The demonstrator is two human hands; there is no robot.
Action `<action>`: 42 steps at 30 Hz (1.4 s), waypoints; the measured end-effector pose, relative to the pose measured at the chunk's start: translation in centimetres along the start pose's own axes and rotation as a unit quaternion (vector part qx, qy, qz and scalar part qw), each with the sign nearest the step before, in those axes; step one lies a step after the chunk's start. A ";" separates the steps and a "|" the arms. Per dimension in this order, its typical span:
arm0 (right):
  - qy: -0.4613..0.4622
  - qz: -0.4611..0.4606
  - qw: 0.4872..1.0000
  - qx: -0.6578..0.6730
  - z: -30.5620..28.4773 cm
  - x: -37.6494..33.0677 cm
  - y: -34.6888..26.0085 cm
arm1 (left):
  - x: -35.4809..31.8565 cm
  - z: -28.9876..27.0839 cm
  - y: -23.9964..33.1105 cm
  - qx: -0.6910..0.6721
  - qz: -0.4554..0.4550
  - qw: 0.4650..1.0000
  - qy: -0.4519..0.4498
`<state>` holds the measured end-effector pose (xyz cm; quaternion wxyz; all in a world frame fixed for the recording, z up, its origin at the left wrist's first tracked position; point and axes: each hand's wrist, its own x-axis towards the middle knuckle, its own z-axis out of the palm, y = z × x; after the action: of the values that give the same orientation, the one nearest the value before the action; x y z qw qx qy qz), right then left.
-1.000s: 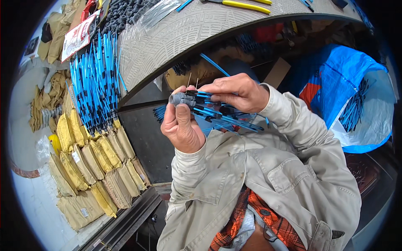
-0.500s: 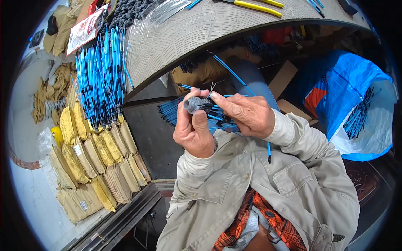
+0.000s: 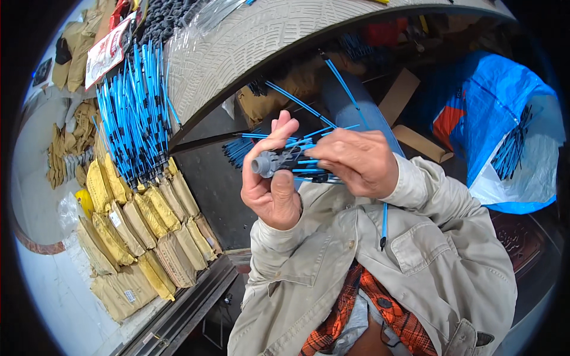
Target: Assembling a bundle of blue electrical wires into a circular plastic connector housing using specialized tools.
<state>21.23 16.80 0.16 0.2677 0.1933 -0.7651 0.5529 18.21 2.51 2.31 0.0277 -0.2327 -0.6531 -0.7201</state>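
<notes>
My left hand (image 3: 276,199) grips a grey plastic fitting (image 3: 267,164) with a ringed, hollow end, thumb on the near side and fingers behind it. Several thin blue tubes (image 3: 294,101) with black tips fan out around the fitting's other end, over my lap. My right hand (image 3: 359,163) is closed beside the fitting, its thumb and fingertips pinched at the blue tubes. What exactly lies between those fingertips is hidden. One blue tube (image 3: 384,225) sticks out below my right wrist, across my shirt.
A patterned tabletop (image 3: 237,47) curves across the front. At its left lie a bundle of blue tubes (image 3: 133,113) and a heap of dark grey parts (image 3: 169,24). Paper-wrapped packets (image 3: 142,219) stack at the left. On the right stands a blue bag (image 3: 487,118) holding more tubes.
My right hand has curled from straighter fingers into a pinch and shifted slightly right. Thin strands that stood up by the fitting no longer show. The whole view has shifted slightly.
</notes>
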 end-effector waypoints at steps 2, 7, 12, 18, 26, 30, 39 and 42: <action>-0.003 -0.006 1.000 -0.023 -0.1 0.1 0.1 | -0.1 0.1 0.0 -0.014 0.000 1.000 -0.007; -0.094 -0.002 0.988 -0.122 -0.3 0.4 0.4 | -0.2 0.7 0.3 -0.005 -0.016 1.000 0.002; -0.107 -0.022 0.992 -0.057 -0.6 0.8 1.2 | -0.3 1.1 0.5 0.012 -0.021 1.000 -0.003; -0.133 -0.031 0.990 -0.020 -1.2 0.7 1.2 | -0.4 1.8 0.3 -0.018 0.000 1.000 0.016; -0.073 0.087 0.990 0.081 -2.2 -0.3 -0.2 | 0.2 3.3 0.5 0.042 0.045 0.998 0.016; -0.105 0.188 0.958 0.190 -3.6 -0.6 0.0 | 0.0 3.4 0.6 0.046 0.054 0.997 -0.016; -0.129 0.233 0.945 0.192 -5.3 -0.9 -0.6 | -0.7 3.9 1.4 0.060 0.042 0.996 -0.058; -0.072 0.257 0.945 0.187 -6.4 -0.6 -0.4 | -1.1 3.6 1.5 -0.003 0.017 0.999 -0.048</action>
<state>23.17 22.75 1.66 0.0197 0.0754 -0.6891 0.7205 20.75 5.41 3.42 0.0084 -0.2782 -0.6470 -0.7098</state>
